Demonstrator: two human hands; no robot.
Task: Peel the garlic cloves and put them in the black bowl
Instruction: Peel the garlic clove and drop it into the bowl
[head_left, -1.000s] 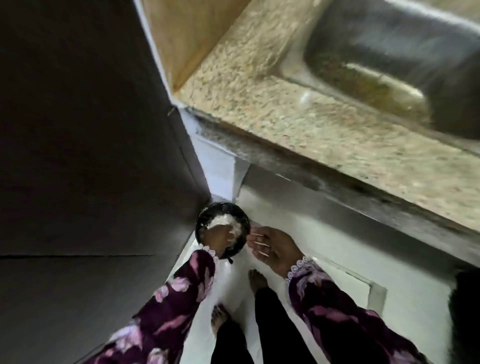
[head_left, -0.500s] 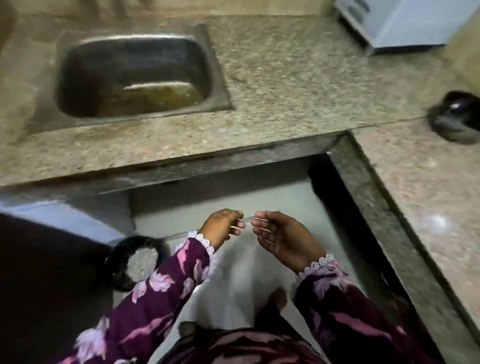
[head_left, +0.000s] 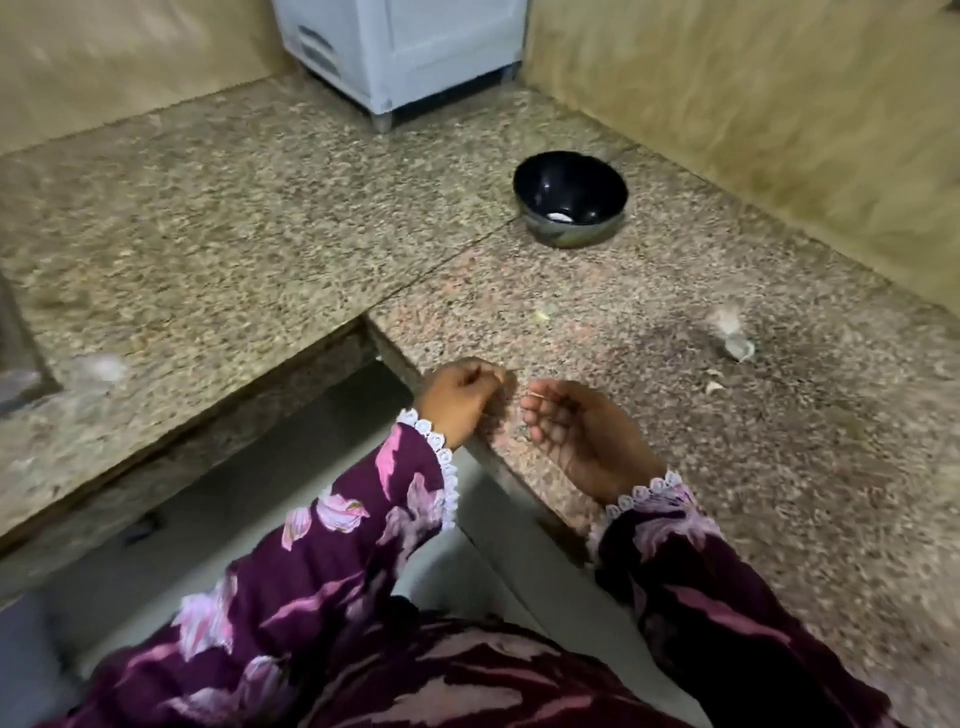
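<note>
While nothing shows in either palm, reach lower right of centre for the garlic scraps (head_left: 737, 347), pinch one firmly, strip skin over the granite counter (head_left: 260, 249). Black bowl (head_left: 570, 197) upper right of centre, one pale piece inside. Left hand (head_left: 460, 402) curled into a loose fist, empty-looking; right hand (head_left: 576, 434) cupped, fingers relaxed, palm up.

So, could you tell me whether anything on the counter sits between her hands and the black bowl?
Nothing visible does. The counter between the left hand, the right hand and the black bowl is bare stone. The garlic piece and a scrap of peel lie off to the right, clear of that path.
</note>
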